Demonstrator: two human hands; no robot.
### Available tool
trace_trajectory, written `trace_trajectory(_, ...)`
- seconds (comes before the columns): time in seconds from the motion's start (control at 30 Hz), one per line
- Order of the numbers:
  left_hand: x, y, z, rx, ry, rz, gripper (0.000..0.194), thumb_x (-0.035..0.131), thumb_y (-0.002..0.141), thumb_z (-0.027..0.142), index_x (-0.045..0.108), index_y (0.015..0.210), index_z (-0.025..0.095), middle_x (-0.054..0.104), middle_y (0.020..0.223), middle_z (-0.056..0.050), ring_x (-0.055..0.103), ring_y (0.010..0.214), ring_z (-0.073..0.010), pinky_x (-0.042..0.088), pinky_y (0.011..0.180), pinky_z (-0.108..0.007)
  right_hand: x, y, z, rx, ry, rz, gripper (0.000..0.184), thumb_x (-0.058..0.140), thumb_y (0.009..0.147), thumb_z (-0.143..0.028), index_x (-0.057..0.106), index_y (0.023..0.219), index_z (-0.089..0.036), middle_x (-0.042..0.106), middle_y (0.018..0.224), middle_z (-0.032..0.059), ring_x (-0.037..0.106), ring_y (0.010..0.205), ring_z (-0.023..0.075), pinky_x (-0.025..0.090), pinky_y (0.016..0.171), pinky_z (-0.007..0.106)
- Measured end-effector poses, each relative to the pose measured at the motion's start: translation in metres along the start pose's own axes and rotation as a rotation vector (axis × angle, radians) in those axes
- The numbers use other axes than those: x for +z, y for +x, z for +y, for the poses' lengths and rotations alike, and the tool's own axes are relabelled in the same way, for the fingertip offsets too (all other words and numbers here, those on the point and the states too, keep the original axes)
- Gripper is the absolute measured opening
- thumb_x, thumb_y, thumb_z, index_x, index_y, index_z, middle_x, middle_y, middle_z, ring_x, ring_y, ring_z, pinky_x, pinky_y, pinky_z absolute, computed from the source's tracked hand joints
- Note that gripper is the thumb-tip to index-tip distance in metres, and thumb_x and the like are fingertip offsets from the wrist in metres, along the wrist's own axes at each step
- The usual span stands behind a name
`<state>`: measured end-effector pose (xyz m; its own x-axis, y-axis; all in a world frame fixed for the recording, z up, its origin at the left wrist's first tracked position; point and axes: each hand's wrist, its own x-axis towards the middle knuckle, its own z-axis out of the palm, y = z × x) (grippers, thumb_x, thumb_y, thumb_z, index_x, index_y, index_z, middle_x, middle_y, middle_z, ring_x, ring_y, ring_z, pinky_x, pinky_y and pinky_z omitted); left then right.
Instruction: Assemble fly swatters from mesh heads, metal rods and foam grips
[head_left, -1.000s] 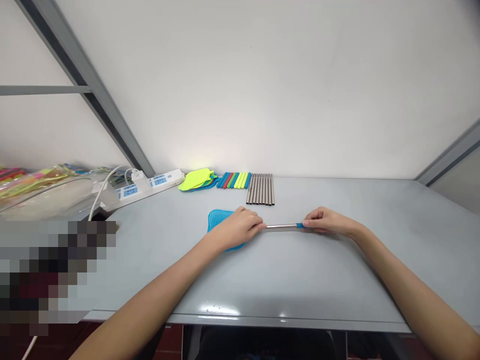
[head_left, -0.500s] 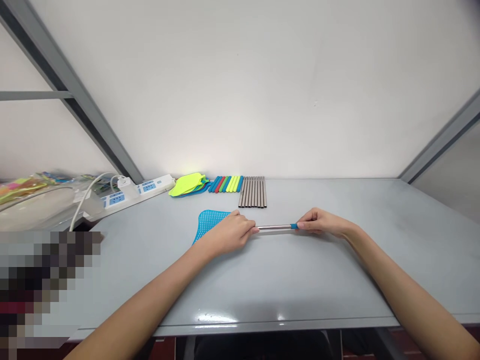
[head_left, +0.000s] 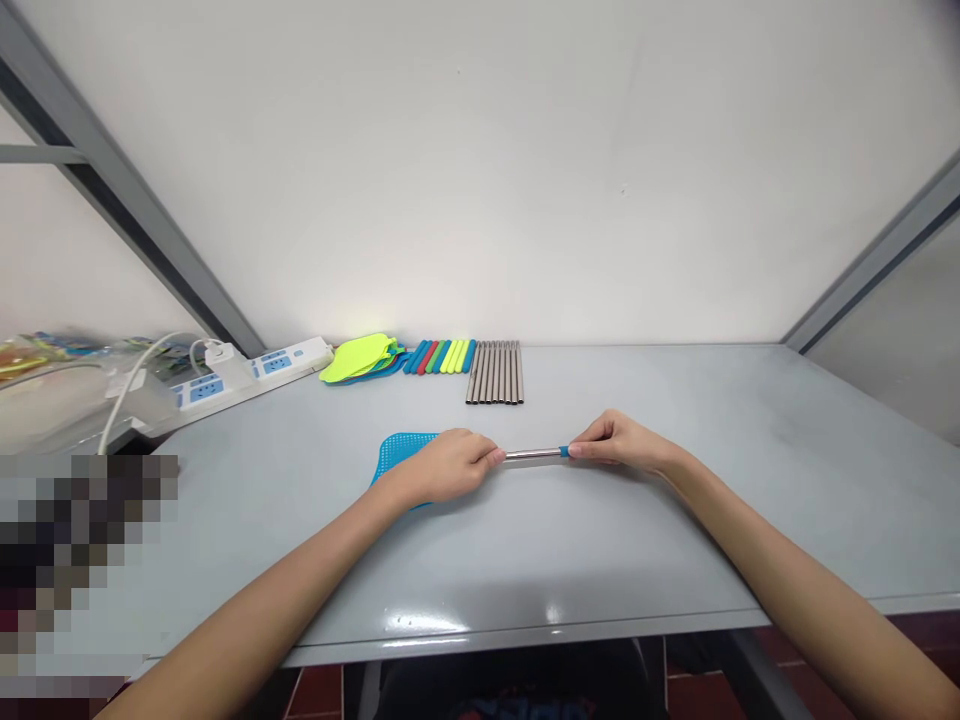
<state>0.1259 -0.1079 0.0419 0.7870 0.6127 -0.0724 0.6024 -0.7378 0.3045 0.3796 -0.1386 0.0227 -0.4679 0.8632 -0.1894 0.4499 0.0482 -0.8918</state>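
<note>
A blue fly swatter lies low across the table between my hands. Its perforated blue head (head_left: 405, 452) is partly covered by my left hand (head_left: 454, 465), which is closed around the near end of the metal tube (head_left: 532, 455). At the tube's other end, my right hand (head_left: 619, 440) pinches the blue grip (head_left: 565, 452), only a short piece of which shows. Between the two hands the tube runs bare and almost level.
Behind my hands lie metal tubes (head_left: 495, 372), coloured grips (head_left: 440, 357) and a pile of swatter heads (head_left: 358, 358). A white power strip (head_left: 289, 370) with cables sits at the back left, near plastic bags (head_left: 67, 385). A wall (head_left: 525, 200) closes off the rear.
The whole view has shifted, so the table and its contents appear farther left. Both hands keep their hold on the fly swatter.
</note>
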Motion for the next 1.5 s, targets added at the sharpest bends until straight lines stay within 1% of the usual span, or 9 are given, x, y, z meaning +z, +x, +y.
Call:
trace_trajectory(0.33, 0.012, 0.0, 0.011, 0.027, 0.132, 0.089, 0.043, 0.02, 0.086, 0.033, 0.048, 0.058, 0.017, 0.047, 0.05, -0.001, 0.042, 0.054, -0.0142, 0.027, 0.055, -0.026, 0.007, 0.002, -0.003, -0.009, 0.001, -0.013, 0.04, 0.052, 0.071, -0.044, 0.042, 0.047, -0.014, 0.02, 0.048, -0.0051, 0.016, 0.046, 0.006, 0.011, 0.045, 0.025)
trace_trajectory(0.47, 0.018, 0.003, 0.011, 0.072, 0.17, 0.158, 0.04, 0.022, 0.086, 0.031, 0.049, 0.06, 0.016, 0.049, 0.051, -0.001, 0.042, 0.052, -0.0129, 0.03, 0.062, -0.027, 0.006, 0.002, -0.008, 0.031, -0.004, -0.018, 0.035, 0.053, 0.071, -0.044, 0.054, 0.056, -0.012, 0.026, 0.048, -0.0046, 0.02, 0.046, 0.0063, 0.013, 0.044, 0.025)
trace_trajectory(0.57, 0.014, 0.005, 0.007, 0.117, 0.191, 0.192, 0.037, 0.025, 0.085, 0.03, 0.05, 0.062, 0.016, 0.052, 0.055, -0.001, 0.043, 0.052, -0.0117, 0.031, 0.066, -0.028, 0.006, 0.002, -0.011, 0.085, 0.03, -0.017, 0.033, 0.053, 0.07, -0.045, 0.059, 0.067, -0.013, 0.032, 0.05, -0.0037, 0.025, 0.047, 0.0066, 0.016, 0.043, 0.023)
trace_trajectory(0.77, 0.0, 0.002, -0.001, 0.18, 0.212, 0.232, 0.038, 0.026, 0.086, 0.033, 0.047, 0.06, 0.016, 0.051, 0.055, 0.0, 0.044, 0.055, -0.0112, 0.032, 0.067, -0.027, 0.003, 0.002, -0.007, 0.083, 0.176, -0.031, 0.038, 0.045, 0.076, -0.047, 0.052, 0.061, -0.013, 0.04, 0.052, -0.0022, 0.027, 0.042, 0.0051, 0.018, 0.04, 0.022)
trace_trajectory(0.97, -0.001, 0.004, -0.002, 0.194, 0.19, 0.253, 0.037, 0.028, 0.085, 0.034, 0.052, 0.064, 0.016, 0.051, 0.057, 0.0, 0.044, 0.056, -0.011, 0.033, 0.069, -0.028, 0.0, 0.001, -0.002, 0.123, 0.209, -0.091, 0.038, 0.047, 0.075, -0.046, 0.062, 0.083, -0.012, 0.03, 0.044, -0.0061, 0.023, 0.037, 0.0047, 0.017, 0.038, 0.022)
trace_trajectory(1.13, -0.009, 0.003, -0.004, 0.198, 0.144, 0.361, 0.03, 0.035, 0.083, 0.036, 0.06, 0.078, 0.02, 0.057, 0.089, -0.002, 0.049, 0.084, -0.013, 0.028, 0.086, -0.031, -0.005, -0.001, 0.0, 0.106, 0.236, -0.043, 0.035, 0.05, 0.075, -0.042, 0.064, 0.083, -0.011, 0.025, 0.043, -0.0065, 0.021, 0.039, 0.0051, 0.015, 0.039, 0.023)
trace_trajectory(1.27, -0.015, 0.001, -0.02, 0.034, 0.142, 0.555, 0.026, 0.035, 0.082, 0.033, 0.059, 0.086, 0.024, 0.05, 0.111, -0.002, 0.04, 0.107, -0.0161, 0.017, 0.096, -0.036, -0.007, 0.0, 0.003, 0.104, 0.248, 0.007, 0.035, 0.051, 0.073, -0.042, 0.065, 0.081, -0.011, 0.022, 0.043, -0.0065, 0.018, 0.04, 0.0054, 0.014, 0.04, 0.024)
trace_trajectory(1.4, -0.016, 0.003, -0.04, -0.239, 0.043, 0.75, 0.028, 0.036, 0.08, 0.037, 0.056, 0.094, 0.022, 0.049, 0.111, -0.005, 0.039, 0.109, -0.0196, 0.025, 0.092, -0.037, -0.006, 0.001, 0.004, 0.095, 0.26, 0.082, 0.036, 0.053, 0.07, -0.044, 0.065, 0.078, -0.011, 0.023, 0.044, -0.0061, 0.019, 0.041, 0.0059, 0.014, 0.04, 0.024)
trace_trajectory(1.5, -0.019, 0.002, -0.049, -0.389, -0.148, 0.815, 0.035, 0.04, 0.076, 0.044, 0.052, 0.098, 0.02, 0.052, 0.103, -0.006, 0.044, 0.102, -0.0211, 0.032, 0.087, -0.035, -0.006, 0.002, 0.002, 0.082, 0.268, 0.127, 0.036, 0.053, 0.07, -0.044, 0.065, 0.077, -0.011, 0.024, 0.045, -0.0056, 0.02, 0.041, 0.0062, 0.015, 0.041, 0.024)
